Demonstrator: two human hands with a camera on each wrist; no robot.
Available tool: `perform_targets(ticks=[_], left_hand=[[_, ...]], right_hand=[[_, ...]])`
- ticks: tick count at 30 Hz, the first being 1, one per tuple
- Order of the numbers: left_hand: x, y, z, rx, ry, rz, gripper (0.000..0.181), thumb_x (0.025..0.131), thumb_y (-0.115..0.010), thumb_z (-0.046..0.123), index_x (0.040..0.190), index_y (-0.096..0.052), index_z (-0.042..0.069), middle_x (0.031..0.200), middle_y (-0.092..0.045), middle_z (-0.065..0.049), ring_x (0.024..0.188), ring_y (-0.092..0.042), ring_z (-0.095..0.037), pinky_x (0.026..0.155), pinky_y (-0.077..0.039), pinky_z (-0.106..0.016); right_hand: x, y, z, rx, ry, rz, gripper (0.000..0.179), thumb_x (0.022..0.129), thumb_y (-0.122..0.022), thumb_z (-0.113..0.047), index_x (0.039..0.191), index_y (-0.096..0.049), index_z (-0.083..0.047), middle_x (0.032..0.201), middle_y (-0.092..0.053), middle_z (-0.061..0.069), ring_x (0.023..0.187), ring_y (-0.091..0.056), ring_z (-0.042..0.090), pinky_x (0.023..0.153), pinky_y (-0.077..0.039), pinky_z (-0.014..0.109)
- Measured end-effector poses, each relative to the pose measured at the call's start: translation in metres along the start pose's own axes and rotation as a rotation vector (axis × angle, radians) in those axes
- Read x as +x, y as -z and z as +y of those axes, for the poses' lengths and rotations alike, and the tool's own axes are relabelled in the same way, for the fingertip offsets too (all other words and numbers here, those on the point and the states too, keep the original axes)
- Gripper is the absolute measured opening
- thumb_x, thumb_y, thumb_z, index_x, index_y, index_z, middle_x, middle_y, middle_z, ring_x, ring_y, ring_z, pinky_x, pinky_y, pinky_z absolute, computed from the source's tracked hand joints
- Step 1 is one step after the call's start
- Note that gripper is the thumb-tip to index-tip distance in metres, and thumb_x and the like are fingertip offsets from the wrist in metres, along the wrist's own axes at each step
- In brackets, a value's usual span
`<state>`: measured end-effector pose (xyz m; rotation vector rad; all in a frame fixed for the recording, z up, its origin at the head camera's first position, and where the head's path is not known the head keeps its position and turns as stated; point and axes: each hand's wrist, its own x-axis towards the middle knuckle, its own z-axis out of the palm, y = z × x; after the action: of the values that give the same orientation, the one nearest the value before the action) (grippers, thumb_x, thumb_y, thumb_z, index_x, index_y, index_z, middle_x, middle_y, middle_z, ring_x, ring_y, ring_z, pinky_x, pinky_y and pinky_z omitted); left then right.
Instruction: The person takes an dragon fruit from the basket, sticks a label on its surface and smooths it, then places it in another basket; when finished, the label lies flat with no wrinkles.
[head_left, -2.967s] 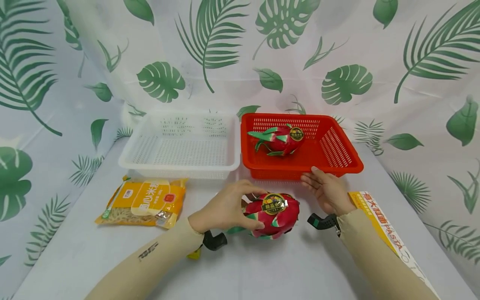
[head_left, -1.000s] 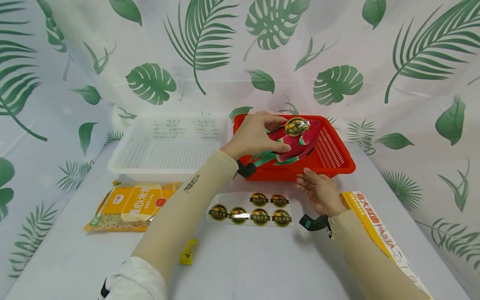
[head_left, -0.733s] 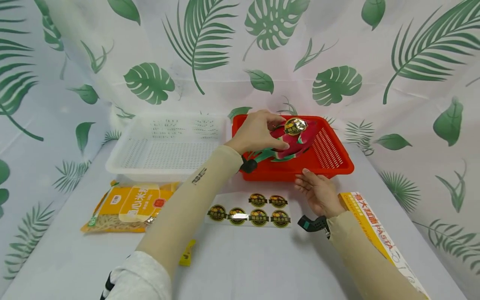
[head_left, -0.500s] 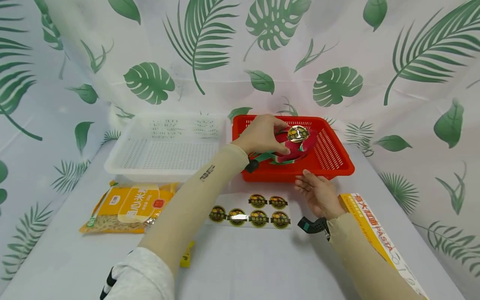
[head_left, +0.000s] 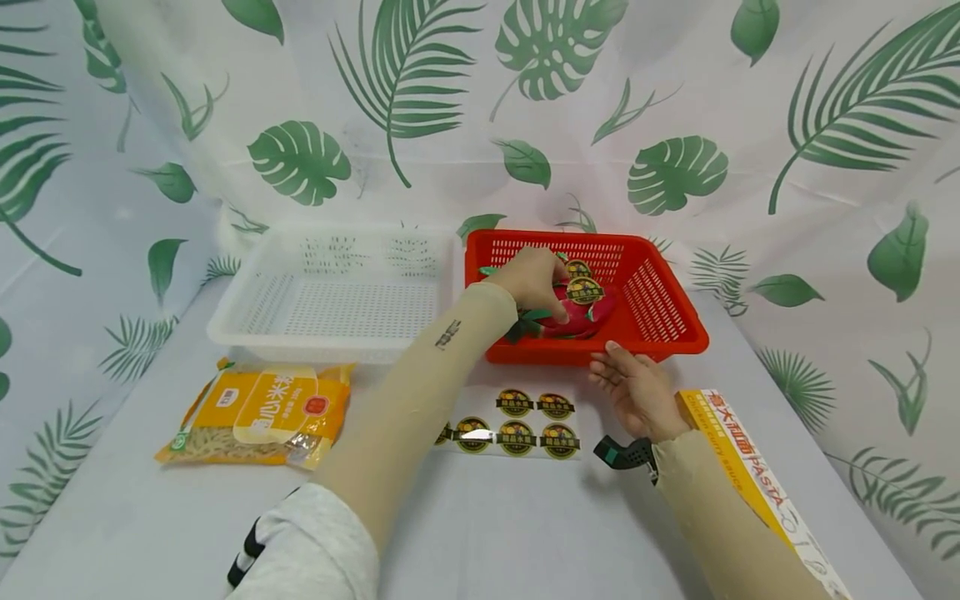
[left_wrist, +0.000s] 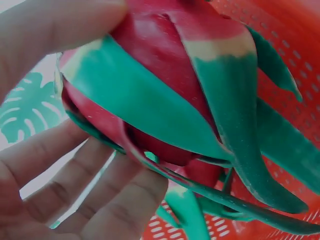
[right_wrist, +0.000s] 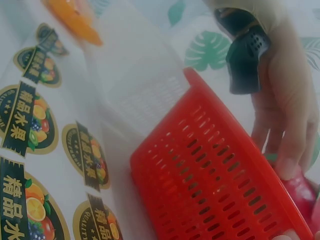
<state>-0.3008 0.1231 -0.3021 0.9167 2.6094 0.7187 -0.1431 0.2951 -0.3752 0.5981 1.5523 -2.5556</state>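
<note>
My left hand (head_left: 536,282) holds a red dragon fruit (head_left: 588,317) with green scales and a round fruit label on top. In the left wrist view its thumb lies over one side of the dragon fruit (left_wrist: 155,95) and the fingers lie along the other. The fruit is low inside the red basket (head_left: 675,340). Behind it a second dragon fruit is mostly hidden; its label (head_left: 578,268) shows. My right hand (head_left: 637,390) stays at the basket's front, loosely curled, fingertips beside the rim. Whether they touch it I cannot tell.
A white basket (head_left: 330,343) stands left of the red one. In front lie a sheet of round stickers (head_left: 517,437), partly under my left arm, and a yellow noodle bag (head_left: 277,412) at left. A pasta box (head_left: 750,475) lies beside my right forearm.
My left hand has carried the dragon fruit from the table over the sticker sheet into the red basket, lowering it most recently. My right hand has hardly moved.
</note>
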Motion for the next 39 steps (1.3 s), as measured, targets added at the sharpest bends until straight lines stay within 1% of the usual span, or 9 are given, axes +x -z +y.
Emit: perform_targets(ticks=[4, 8, 10, 15, 19, 24, 30, 34, 39], left_hand=[[-0.001, -0.002, 0.001, -0.003, 0.048, -0.033, 0.069, 0.081, -0.091, 0.033, 0.141, -0.064, 0.014, 0.138, -0.066, 0.001, 0.122, -0.062, -0.013, 0.108, -0.054, -0.031], [-0.004, -0.003, 0.005, 0.018, 0.057, -0.070, 0.069, 0.082, -0.090, 0.031, 0.142, -0.062, 0.012, 0.138, -0.066, 0.000, 0.123, -0.063, -0.014, 0.106, -0.055, -0.031], [-0.005, -0.003, 0.007, 0.031, 0.061, -0.081, 0.069, 0.082, -0.090, 0.030, 0.143, -0.061, 0.012, 0.139, -0.066, 0.000, 0.123, -0.063, -0.014, 0.104, -0.056, -0.030], [-0.004, -0.003, 0.008, 0.048, 0.079, -0.080, 0.070, 0.082, -0.090, 0.031, 0.143, -0.061, 0.013, 0.141, -0.065, 0.001, 0.123, -0.062, -0.013, 0.105, -0.055, -0.030], [-0.001, -0.003, 0.007, 0.055, 0.096, -0.089, 0.072, 0.083, -0.090, 0.033, 0.145, -0.059, 0.014, 0.144, -0.063, 0.001, 0.125, -0.060, -0.013, 0.106, -0.054, -0.031], [-0.003, -0.003, 0.006, 0.044, 0.087, -0.110, 0.071, 0.085, -0.088, 0.031, 0.147, -0.057, 0.013, 0.147, -0.060, 0.000, 0.130, -0.058, -0.015, 0.108, -0.053, -0.032], [-0.005, -0.002, 0.002, 0.006, 0.059, -0.131, 0.059, 0.088, -0.085, 0.026, 0.140, -0.062, 0.011, 0.143, -0.063, -0.002, 0.120, -0.062, -0.016, 0.103, -0.056, -0.031], [-0.003, -0.004, -0.002, 0.024, 0.050, -0.146, 0.054, 0.091, -0.082, 0.028, 0.139, -0.063, 0.011, 0.143, -0.064, -0.001, 0.116, -0.063, -0.016, 0.103, -0.055, -0.030], [-0.001, -0.006, -0.007, 0.043, 0.037, -0.141, 0.056, 0.092, -0.080, 0.031, 0.141, -0.061, 0.012, 0.144, -0.063, 0.000, 0.121, -0.062, -0.015, 0.105, -0.054, -0.030]], right_hand=[[0.000, -0.001, 0.002, 0.000, 0.002, 0.007, 0.016, 0.099, -0.070, -0.030, 0.097, -0.077, -0.016, 0.089, -0.079, -0.004, 0.083, -0.074, 0.011, 0.090, -0.061, 0.023], [0.000, -0.002, 0.003, -0.001, 0.004, 0.008, 0.017, 0.099, -0.069, -0.030, 0.099, -0.077, -0.015, 0.090, -0.080, -0.003, 0.083, -0.074, 0.012, 0.089, -0.061, 0.023], [0.000, -0.002, 0.003, 0.000, 0.004, 0.006, 0.016, 0.099, -0.069, -0.030, 0.097, -0.076, -0.016, 0.089, -0.080, -0.003, 0.084, -0.074, 0.012, 0.089, -0.061, 0.023], [0.000, -0.002, 0.001, 0.003, -0.002, 0.004, 0.016, 0.100, -0.068, -0.029, 0.098, -0.076, -0.016, 0.089, -0.079, -0.003, 0.084, -0.073, 0.012, 0.089, -0.061, 0.023], [0.000, -0.002, -0.001, 0.018, -0.008, 0.003, 0.016, 0.099, -0.069, -0.029, 0.102, -0.076, -0.014, 0.090, -0.079, -0.003, 0.085, -0.074, 0.012, 0.090, -0.061, 0.024], [0.003, -0.001, -0.001, 0.013, -0.001, -0.001, 0.016, 0.099, -0.070, -0.029, 0.099, -0.076, -0.015, 0.089, -0.079, -0.003, 0.084, -0.074, 0.012, 0.090, -0.061, 0.023], [0.004, -0.001, -0.002, 0.004, 0.003, 0.004, 0.020, 0.104, -0.062, -0.026, 0.096, -0.077, -0.015, 0.088, -0.079, -0.003, 0.083, -0.074, 0.012, 0.088, -0.061, 0.023], [0.005, -0.001, -0.003, 0.001, 0.005, 0.000, 0.022, 0.105, -0.061, -0.026, 0.095, -0.076, -0.014, 0.088, -0.079, -0.003, 0.084, -0.074, 0.012, 0.087, -0.062, 0.023], [0.007, 0.000, -0.003, -0.036, 0.039, -0.020, 0.024, 0.106, -0.059, -0.025, 0.093, -0.076, -0.013, 0.086, -0.079, -0.003, 0.081, -0.074, 0.011, 0.085, -0.062, 0.023]])
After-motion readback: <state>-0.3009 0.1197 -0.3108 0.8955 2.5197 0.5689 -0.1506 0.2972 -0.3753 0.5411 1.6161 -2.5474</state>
